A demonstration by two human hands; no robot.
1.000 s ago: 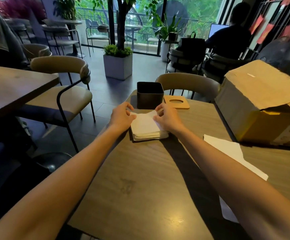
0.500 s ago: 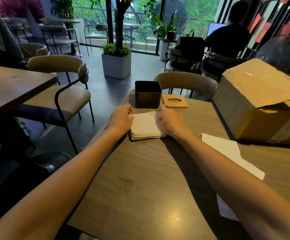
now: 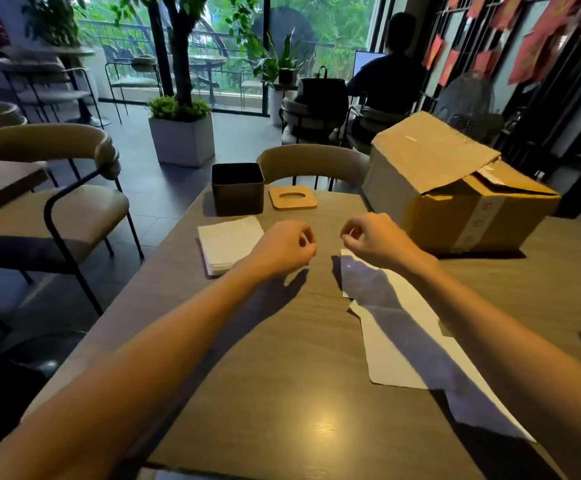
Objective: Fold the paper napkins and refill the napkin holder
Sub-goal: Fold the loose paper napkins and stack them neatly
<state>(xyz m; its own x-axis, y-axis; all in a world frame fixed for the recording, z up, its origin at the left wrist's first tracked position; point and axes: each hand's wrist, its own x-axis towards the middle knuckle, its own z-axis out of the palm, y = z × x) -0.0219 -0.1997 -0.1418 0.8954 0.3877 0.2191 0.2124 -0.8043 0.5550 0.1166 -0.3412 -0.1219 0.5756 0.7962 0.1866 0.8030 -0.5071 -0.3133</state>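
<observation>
A stack of folded white napkins (image 3: 228,242) lies on the wooden table (image 3: 282,368), just in front of the square black napkin holder (image 3: 237,188). The holder's wooden lid (image 3: 292,197) with an oval slot lies flat to its right. My left hand (image 3: 283,249) hovers to the right of the stack, fingers curled loosely, holding nothing. My right hand (image 3: 373,241) hovers over the far corner of flat white napkin sheets (image 3: 396,341), fingers curled and empty as well.
A large cardboard box (image 3: 455,188) with a raised flap stands at the table's right. Beige chairs stand behind the table (image 3: 313,162) and to the left (image 3: 50,188). A person sits at a laptop in the background.
Both hands have let go of the folded stack and moved right, toward the flat sheets. The view has swung right with them, so the stack now lies left of my hands.
</observation>
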